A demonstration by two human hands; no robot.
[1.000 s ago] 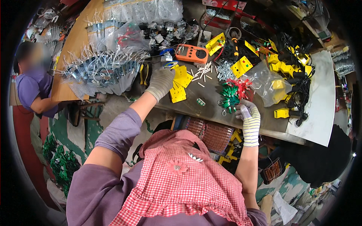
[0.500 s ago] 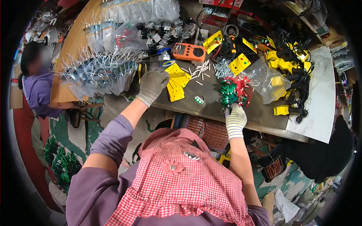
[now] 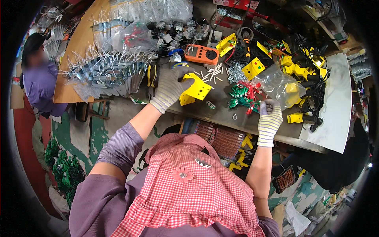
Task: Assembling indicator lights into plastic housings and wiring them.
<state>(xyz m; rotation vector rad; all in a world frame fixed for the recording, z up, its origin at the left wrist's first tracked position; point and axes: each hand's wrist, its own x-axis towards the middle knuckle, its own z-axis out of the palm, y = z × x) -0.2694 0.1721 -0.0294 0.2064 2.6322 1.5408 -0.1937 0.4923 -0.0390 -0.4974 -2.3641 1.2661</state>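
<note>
My left hand [image 3: 172, 89], in a grey striped glove, grips a yellow perforated metal plate [image 3: 201, 89] by its left end, thumb on top. Under it on the dark worktop lies another yellow plate [image 3: 186, 99]. My right hand [image 3: 271, 118], in a striped glove, has its fingers curled together beside a bundle of red-wired lights [image 3: 252, 90]. What sits in those fingertips, if anything, is too small to make out. Green-wired lights [image 3: 239, 96] lie left of the red ones. A small white piece with green dots [image 3: 210, 104] rests near the front edge.
An orange multimeter [image 3: 201, 54], white sticks [image 3: 215, 72] and screws [image 3: 238, 73] lie behind. Yellow-handled pliers [image 3: 152, 76] are left of my left hand. Bagged wired parts [image 3: 106, 75] fill the left; a clear bag [image 3: 282, 85] and yellow boxes [image 3: 296, 69] the right. Another person [image 3: 41, 85] sits far left.
My left hand has moved right and raised a yellow plate from the pile. My right hand has drawn away to the right from the green lights, beside the red ones.
</note>
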